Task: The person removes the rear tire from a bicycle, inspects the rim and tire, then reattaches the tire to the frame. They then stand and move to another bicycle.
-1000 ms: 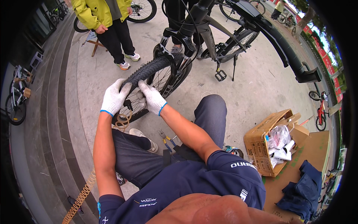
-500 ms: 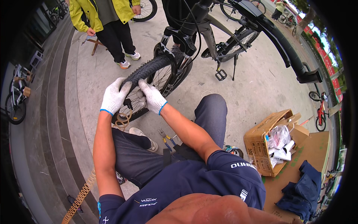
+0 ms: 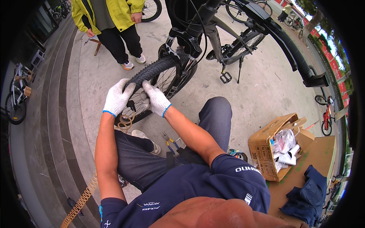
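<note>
Both of my hands wear white gloves with blue cuffs and grip the knobby black front tyre point(image 3: 154, 69) of a dark bicycle. My left hand point(image 3: 117, 98) wraps round the tyre's left side, its thumb on the tread. Opposite it, my right hand point(image 3: 156, 99) presses its thumb on the tyre, its fingers curled in beside the spokes. Just below and between the hands, a black air-hose head point(image 3: 130, 105) sits at the wheel, with a coiled tan hose point(image 3: 125, 121) hanging from it. Whether it is fixed on the valve, I cannot tell.
Pliers point(image 3: 169, 143) with blue-and-yellow handles lie on the ground by my shoe. At right, an open cardboard box point(image 3: 262, 155) holds plastic wrapping, near a dark blue cloth point(image 3: 306, 195). A person in a yellow jacket point(image 3: 129, 17) stands beyond the wheel. Stone steps point(image 3: 57, 114) run along the left.
Both hands keep their hold on the tyre with hardly any movement. The person in the yellow jacket appears slightly further right in the view.
</note>
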`<state>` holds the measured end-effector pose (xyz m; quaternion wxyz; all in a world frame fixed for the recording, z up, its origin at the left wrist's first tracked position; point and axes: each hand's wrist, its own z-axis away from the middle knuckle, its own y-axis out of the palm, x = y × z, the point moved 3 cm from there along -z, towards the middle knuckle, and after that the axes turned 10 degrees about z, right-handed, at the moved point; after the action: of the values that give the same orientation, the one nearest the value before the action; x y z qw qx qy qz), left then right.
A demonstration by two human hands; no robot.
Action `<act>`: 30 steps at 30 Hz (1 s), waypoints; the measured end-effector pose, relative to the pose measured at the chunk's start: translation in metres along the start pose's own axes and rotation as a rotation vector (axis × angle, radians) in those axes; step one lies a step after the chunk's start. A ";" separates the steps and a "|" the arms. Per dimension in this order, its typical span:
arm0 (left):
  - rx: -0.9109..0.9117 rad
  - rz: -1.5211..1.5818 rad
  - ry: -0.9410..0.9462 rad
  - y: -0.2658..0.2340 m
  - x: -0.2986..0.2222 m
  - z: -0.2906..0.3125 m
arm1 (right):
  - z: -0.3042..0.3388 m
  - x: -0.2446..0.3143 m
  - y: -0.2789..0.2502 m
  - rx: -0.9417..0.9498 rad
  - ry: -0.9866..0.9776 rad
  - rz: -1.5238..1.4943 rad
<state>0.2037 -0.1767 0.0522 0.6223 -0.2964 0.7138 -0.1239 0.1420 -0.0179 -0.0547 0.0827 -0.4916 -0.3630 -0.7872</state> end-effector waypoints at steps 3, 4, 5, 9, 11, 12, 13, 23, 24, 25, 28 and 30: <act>-0.001 -0.003 -0.002 -0.001 -0.001 0.000 | -0.001 0.000 0.000 0.011 0.008 -0.006; 0.000 -0.001 -0.007 -0.001 -0.002 0.000 | -0.001 0.000 0.000 0.017 0.002 -0.003; 0.002 0.002 -0.012 -0.001 -0.002 0.000 | -0.001 0.000 0.000 0.013 0.003 -0.003; 0.002 -0.014 -0.003 -0.001 -0.005 0.000 | -0.002 -0.001 -0.001 -0.008 0.005 0.010; 0.009 -0.018 -0.014 -0.002 -0.005 0.000 | -0.002 0.000 -0.001 -0.006 -0.014 0.023; 0.013 -0.020 -0.019 -0.002 -0.005 0.000 | -0.002 0.000 -0.001 -0.016 -0.015 0.025; 0.011 -0.017 -0.021 -0.002 -0.005 0.000 | -0.002 0.000 -0.001 -0.009 -0.021 0.025; 0.006 -0.017 -0.025 -0.002 -0.003 0.000 | 0.002 0.003 0.002 -0.005 -0.003 0.003; 0.014 -0.011 -0.044 -0.002 -0.003 -0.001 | 0.002 0.003 0.002 -0.004 -0.002 0.000; 0.013 -0.014 -0.041 -0.002 -0.003 -0.001 | 0.002 0.003 0.002 0.001 -0.004 0.001; 0.014 -0.025 -0.034 -0.003 -0.003 -0.001 | 0.002 0.003 0.002 0.010 -0.004 0.004; 0.016 -0.035 -0.031 -0.002 -0.002 -0.001 | 0.002 0.003 0.001 -0.002 0.004 0.008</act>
<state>0.2034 -0.1777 0.0553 0.6333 -0.3057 0.6979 -0.1359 0.1422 -0.0171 -0.0511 0.0860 -0.4916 -0.3601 -0.7882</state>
